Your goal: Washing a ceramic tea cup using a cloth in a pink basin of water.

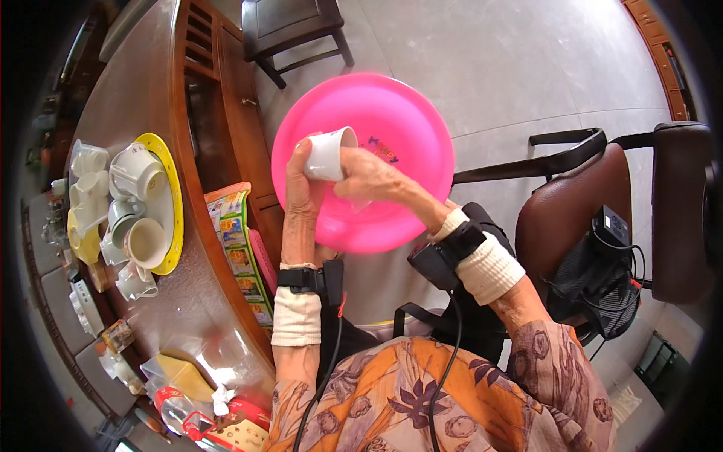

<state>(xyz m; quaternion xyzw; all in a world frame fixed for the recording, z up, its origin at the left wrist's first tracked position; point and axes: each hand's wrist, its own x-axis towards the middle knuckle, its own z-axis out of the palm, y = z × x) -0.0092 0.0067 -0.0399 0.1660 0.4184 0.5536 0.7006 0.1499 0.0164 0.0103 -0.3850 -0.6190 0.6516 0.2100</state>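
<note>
My left hand (304, 178) holds a white cup (326, 157) on its side, its mouth facing right, over a pink plastic basin (390, 226). The fingers of my right hand (367, 175) reach into the cup's mouth, so their tips are hidden. Something thin and see-through shows faintly below that hand; I cannot tell what it is. Coloured lettering marks the basin's inside. On the wooden table at the left, a yellow-rimmed tray (176, 212) bears several cups and mugs, among them a tilted white mug (146, 243) with a dark rim.
Clear plastic cups (90, 186) stand beside the tray on the wooden table (197, 316). A plastic bottle (175, 409) lies at the lower left. A dark wooden stool (294, 25) is beyond the basin. A brown chair (576, 209) at the right holds a black bag and a small device.
</note>
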